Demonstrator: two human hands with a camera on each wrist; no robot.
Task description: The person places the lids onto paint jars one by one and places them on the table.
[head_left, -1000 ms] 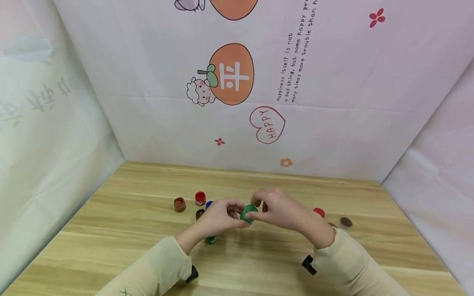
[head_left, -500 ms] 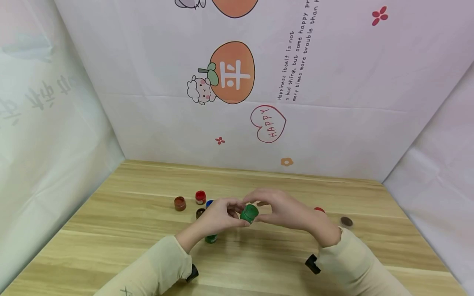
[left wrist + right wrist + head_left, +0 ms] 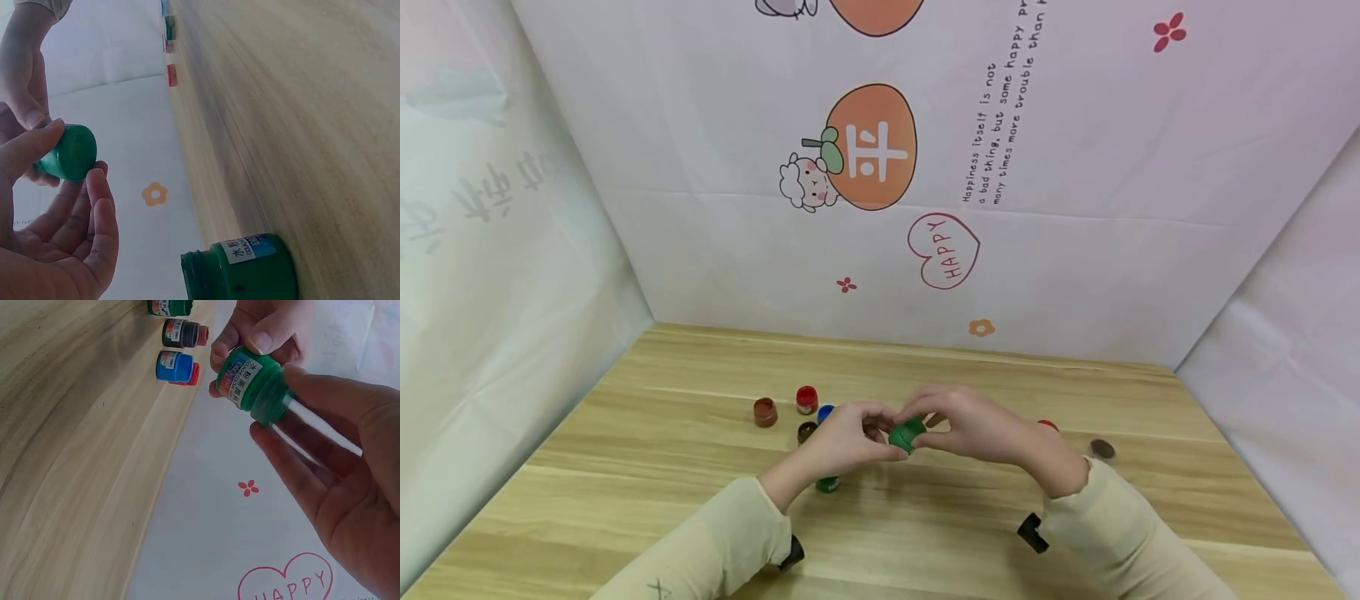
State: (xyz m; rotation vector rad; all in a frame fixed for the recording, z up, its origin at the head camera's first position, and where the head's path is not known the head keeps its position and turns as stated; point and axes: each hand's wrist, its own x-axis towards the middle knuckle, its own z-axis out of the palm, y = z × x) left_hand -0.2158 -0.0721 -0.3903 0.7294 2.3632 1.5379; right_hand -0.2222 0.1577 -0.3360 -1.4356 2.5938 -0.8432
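A small green paint jar [image 3: 904,435] is held tilted above the table between both hands. My left hand [image 3: 842,437] grips its body near the base, thumb on one side and fingers on the other. My right hand [image 3: 973,425] pinches the jar's mouth end, thumb and fingers on either side of the neck. In the right wrist view the labelled green paint jar [image 3: 240,381] points its neck into the right hand. Whether a lid sits on the mouth cannot be told. Another green jar [image 3: 253,269] stands near the left wrist.
Left of the hands stand open paint jars: brown [image 3: 765,412], red [image 3: 807,400], dark brown [image 3: 807,432] and a partly hidden blue one [image 3: 825,413]. To the right lie a dark brown lid [image 3: 1102,450] and a red lid [image 3: 1047,425]. A white printed cloth [image 3: 1075,275] backs the wooden table.
My right fingers loosened from the jar's top, showing its mouth half a second ago, and now close round the rim again. My left hand keeps its hold, almost still.
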